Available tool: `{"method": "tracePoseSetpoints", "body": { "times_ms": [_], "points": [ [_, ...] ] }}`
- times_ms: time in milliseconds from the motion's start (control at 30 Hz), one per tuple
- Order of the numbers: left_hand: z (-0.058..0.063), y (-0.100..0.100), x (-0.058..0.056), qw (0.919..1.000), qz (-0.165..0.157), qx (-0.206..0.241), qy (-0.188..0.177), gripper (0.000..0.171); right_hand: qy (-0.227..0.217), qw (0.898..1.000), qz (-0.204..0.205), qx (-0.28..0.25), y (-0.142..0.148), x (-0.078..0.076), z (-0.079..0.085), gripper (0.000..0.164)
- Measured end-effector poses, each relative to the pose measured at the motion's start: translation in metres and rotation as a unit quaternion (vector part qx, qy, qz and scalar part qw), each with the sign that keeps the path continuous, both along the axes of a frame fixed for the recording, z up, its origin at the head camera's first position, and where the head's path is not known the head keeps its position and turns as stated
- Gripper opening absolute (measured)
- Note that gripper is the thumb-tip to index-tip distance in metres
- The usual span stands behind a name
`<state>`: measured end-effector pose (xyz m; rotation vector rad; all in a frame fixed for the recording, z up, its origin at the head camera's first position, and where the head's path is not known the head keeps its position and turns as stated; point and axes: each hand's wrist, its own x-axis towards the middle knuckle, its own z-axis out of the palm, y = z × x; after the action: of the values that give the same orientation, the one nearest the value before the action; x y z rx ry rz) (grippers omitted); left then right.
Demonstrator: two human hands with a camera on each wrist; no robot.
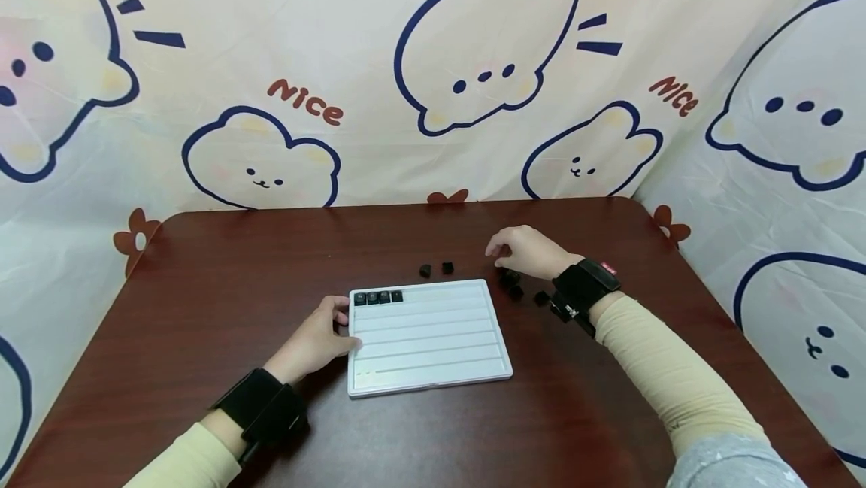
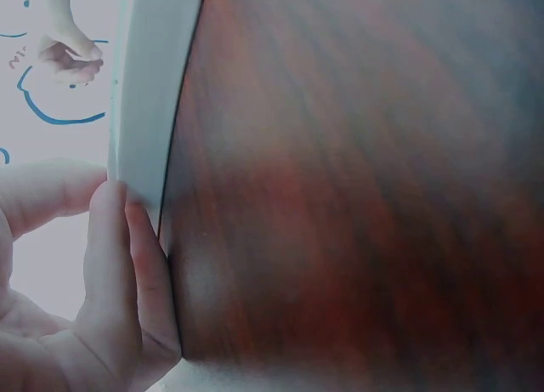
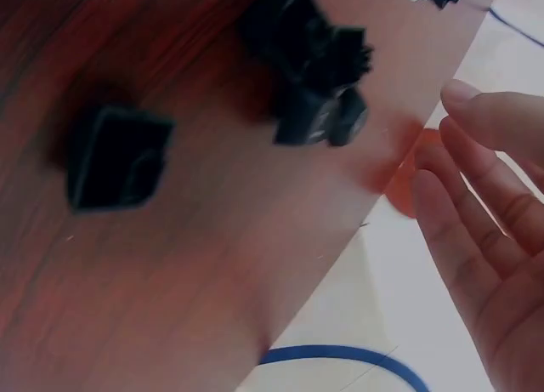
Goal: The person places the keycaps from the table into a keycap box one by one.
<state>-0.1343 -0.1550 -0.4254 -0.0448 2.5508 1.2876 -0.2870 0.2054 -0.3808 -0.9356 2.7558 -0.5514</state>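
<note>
I see left hand (image 1: 314, 343) pinching white tray (image 1: 426, 337) by left edge; right hand (image 1: 532, 252), loosely curved, empty, near black keycaps (image 1: 516, 292) right of tray.

Head cam: brown "Nice" (image 1: 305, 102) at 10 o'clk & another "Nice" (image 1: 673, 96) at 2 o'clk, both on backdrop cloth (image 1: 379, 44); red tag (image 1: 609, 268) on R wristband (image 1: 583, 289) illeg.

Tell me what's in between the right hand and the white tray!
In the head view, a little cluster of black keycaps lies there on the brown table, between the right hand and the white tray.
</note>
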Motion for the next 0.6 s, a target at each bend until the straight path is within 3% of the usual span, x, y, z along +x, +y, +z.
{"method": "tracePoseSetpoints", "body": {
  "times_ms": [333, 600],
  "points": [
    [0.000, 0.000, 0.002, 1.0000, 0.001, 0.007, 0.002, 0.071, -0.030, 0.999, -0.030, 0.008, 0.009, -0.007, -0.015, 0.019],
    [0.000, 0.000, 0.001, 0.9999, 0.004, 0.010, 0.001, 0.070, -0.026, 0.999, -0.017, 0.015, 0.012, -0.012, -0.019, 0.020]
  ]
}}
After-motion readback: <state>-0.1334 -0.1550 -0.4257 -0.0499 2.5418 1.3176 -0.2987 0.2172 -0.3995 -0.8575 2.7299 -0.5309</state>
